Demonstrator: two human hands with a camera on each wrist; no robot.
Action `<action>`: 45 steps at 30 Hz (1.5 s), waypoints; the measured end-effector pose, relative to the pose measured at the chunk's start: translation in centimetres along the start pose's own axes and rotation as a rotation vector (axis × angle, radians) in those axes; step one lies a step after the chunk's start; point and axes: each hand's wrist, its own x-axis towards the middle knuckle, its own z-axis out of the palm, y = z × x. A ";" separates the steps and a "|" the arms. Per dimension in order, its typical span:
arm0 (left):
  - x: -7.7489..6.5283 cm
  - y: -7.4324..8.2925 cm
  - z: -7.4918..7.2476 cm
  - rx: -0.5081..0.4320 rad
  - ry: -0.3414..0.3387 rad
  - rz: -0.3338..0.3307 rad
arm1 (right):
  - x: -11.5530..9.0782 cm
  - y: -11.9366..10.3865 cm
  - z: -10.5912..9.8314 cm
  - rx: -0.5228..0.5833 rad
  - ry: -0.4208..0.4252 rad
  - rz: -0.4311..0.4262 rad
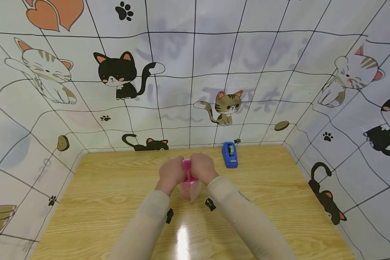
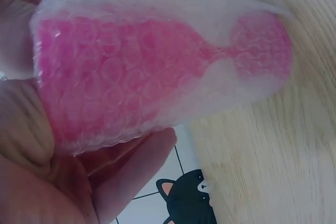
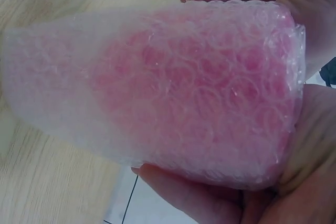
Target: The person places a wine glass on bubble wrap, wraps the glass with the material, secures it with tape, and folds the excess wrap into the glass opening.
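Observation:
In the head view a pink stemmed goblet (image 1: 187, 169) in clear bubble wrap (image 1: 190, 191) is between both hands over the middle of the table. My left hand (image 1: 172, 171) grips one side of its wide end, and my right hand (image 1: 203, 167) grips the other. In the left wrist view the wrapped goblet (image 2: 121, 72) spans the frame, its bowl at the hands and its narrow stem and foot pointing away. The right wrist view shows the bubble wrap (image 3: 194, 87) fitting closely around it, with fingers (image 3: 184, 190) along the side.
A blue tape dispenser (image 1: 230, 155) stands at the table's back edge, right of the hands. The wooden table (image 1: 117, 202) meets cloth walls (image 1: 175, 54) printed with cats on the back and sides. Small black devices (image 1: 210, 204) sit by the wrists.

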 end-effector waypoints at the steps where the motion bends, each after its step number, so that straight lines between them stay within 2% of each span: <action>1: 0.0 0.0 0.1 0.008 0.012 -0.005 | 0.0 0.0 0.0 0.005 -0.004 -0.001; 7: 0.1 0.1 0.5 0.034 0.073 -0.008 | 0.1 0.0 0.1 0.001 -0.027 -0.020; 11: 0.0 -0.2 0.3 0.034 0.066 0.008 | 0.1 0.3 -0.2 0.016 -0.081 -0.058; 19: 0.1 -2.1 0.3 -0.162 -0.035 0.122 | 0.1 1.9 -0.8 0.294 -0.238 -0.153; 22: 0.1 -2.6 0.0 -0.220 -0.060 0.146 | 0.2 2.3 -1.0 0.353 -0.277 -0.161; 29: -0.3 -2.9 -0.6 -0.460 -0.187 0.128 | 0.3 2.7 -1.6 0.390 -0.325 -0.159; 34: -0.5 -3.0 -0.8 -0.504 -0.198 0.145 | 0.1 2.9 -1.9 0.424 -0.328 -0.177; 45: -0.9 -3.8 -1.7 -0.588 -0.225 0.102 | -0.6 3.7 -3.6 0.431 -0.338 -0.227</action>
